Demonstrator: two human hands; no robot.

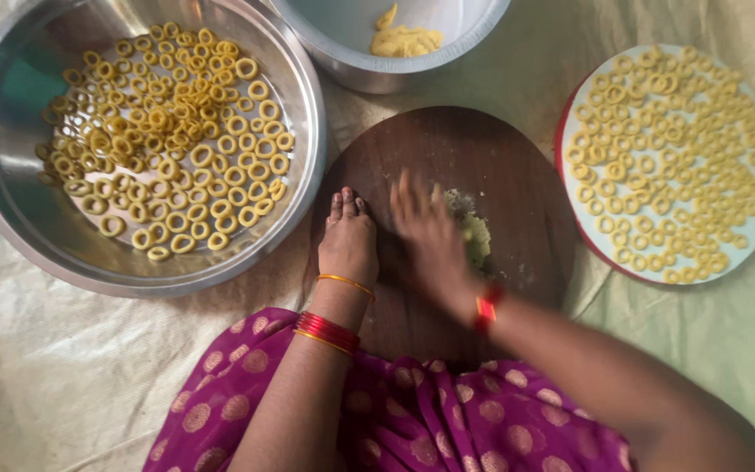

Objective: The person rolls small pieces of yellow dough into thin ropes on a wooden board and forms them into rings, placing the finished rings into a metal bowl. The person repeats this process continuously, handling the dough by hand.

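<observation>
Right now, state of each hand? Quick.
Left hand: fingers together, resting flat on the board, holding nothing.
Right hand: open, motion-blurred, palm down over the dough on the board; grip cannot be told.

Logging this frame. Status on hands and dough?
Left hand flat on round wooden board. Right hand blurred, over dough. Nothing in the way.

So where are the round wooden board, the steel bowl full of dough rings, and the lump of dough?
wooden board [517,188], head view, bare right part.
steel bowl [10,188], head view, left inner wall.
lump of dough [404,41], head view, its middle.
</observation>
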